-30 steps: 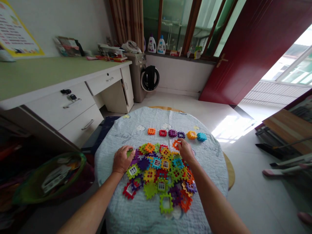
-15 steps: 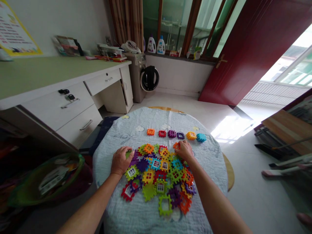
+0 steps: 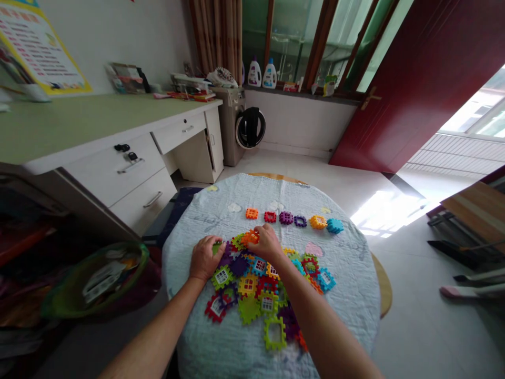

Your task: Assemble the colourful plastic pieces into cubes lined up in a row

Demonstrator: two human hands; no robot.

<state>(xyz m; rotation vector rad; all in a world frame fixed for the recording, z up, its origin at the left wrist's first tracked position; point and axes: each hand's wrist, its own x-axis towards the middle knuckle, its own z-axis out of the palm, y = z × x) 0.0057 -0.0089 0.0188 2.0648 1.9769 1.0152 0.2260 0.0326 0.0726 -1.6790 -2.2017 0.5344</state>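
Observation:
A heap of coloured plastic interlocking tiles (image 3: pixel 256 287) lies on a round table covered by a pale blue quilt (image 3: pixel 221 337). My left hand (image 3: pixel 205 258) rests curled on the heap's left edge, over a green tile. My right hand (image 3: pixel 267 243) reaches across to the top of the heap, its fingers closed on an orange tile (image 3: pixel 250 237). Beyond the heap, several tiles stand in a row (image 3: pixel 294 220): orange, red, two purple, orange-yellow and blue.
A green-topped desk with white drawers (image 3: pixel 130 168) stands to the left. A green basket (image 3: pixel 94 279) sits low on the left. A washing machine (image 3: pixel 239 126) and a dark red door (image 3: pixel 414 84) are at the back. A wooden bench (image 3: pixel 473 210) is at right.
My right hand moved left from the heap's upper right to its top middle and closed on an orange tile. The camera view shifted slightly. My left hand stayed put.

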